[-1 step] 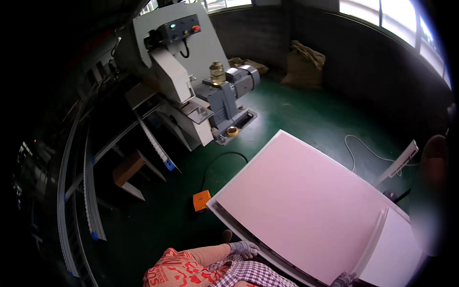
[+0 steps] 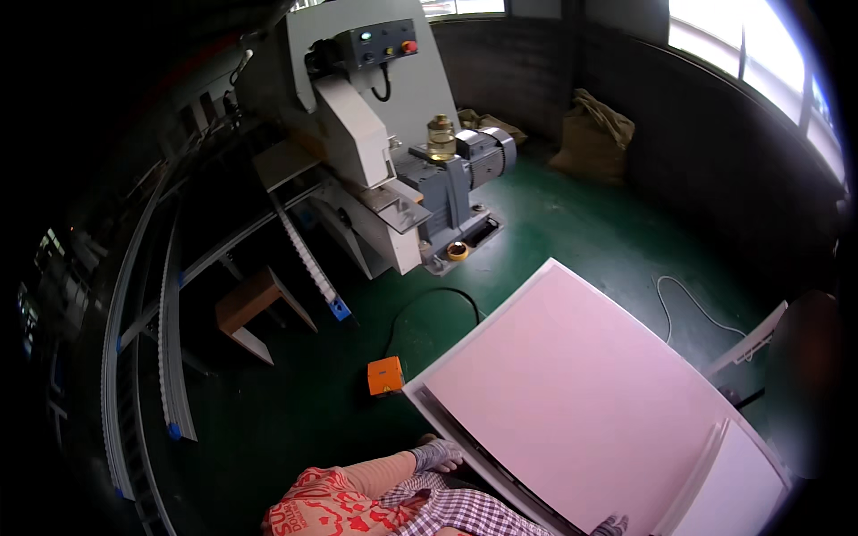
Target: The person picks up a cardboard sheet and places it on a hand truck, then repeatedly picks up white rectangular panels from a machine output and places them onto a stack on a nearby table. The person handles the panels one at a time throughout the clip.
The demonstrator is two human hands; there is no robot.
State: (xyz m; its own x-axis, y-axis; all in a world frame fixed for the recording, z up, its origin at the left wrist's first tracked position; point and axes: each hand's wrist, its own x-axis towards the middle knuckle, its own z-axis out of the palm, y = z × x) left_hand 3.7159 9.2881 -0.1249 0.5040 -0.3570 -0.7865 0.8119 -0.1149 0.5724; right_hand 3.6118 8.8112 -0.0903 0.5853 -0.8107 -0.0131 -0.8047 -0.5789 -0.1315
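A large pink sheet (image 2: 572, 384) with pale edges lies on a white-rimmed table or pallet (image 2: 500, 313), in front and to the right. My left hand (image 2: 438, 454), in a grey glove, is at its near left edge with the fingers stretched toward the rim. My right hand (image 2: 612, 525), also gloved, shows only its fingers at the bottom, apart and resting on the near edge of the pink sheet. Neither hand visibly holds anything. A white panel (image 2: 737, 482) lies to the right of the pink sheet, beside a raised pale strip (image 2: 695, 478).
A grey-white machine (image 2: 353, 134) with a control box (image 2: 380, 45) and motor (image 2: 487, 156) stands ahead. An orange foot pedal (image 2: 385, 376) with a black cable sits on the green floor. Roller rails (image 2: 174, 393) run along the left. A sack (image 2: 594, 134) leans at the back wall.
The view has shifted, so the machine and table sit farther right and lower. My left hand has slid along the edge toward the left corner. My right hand has moved left, away from the white panel.
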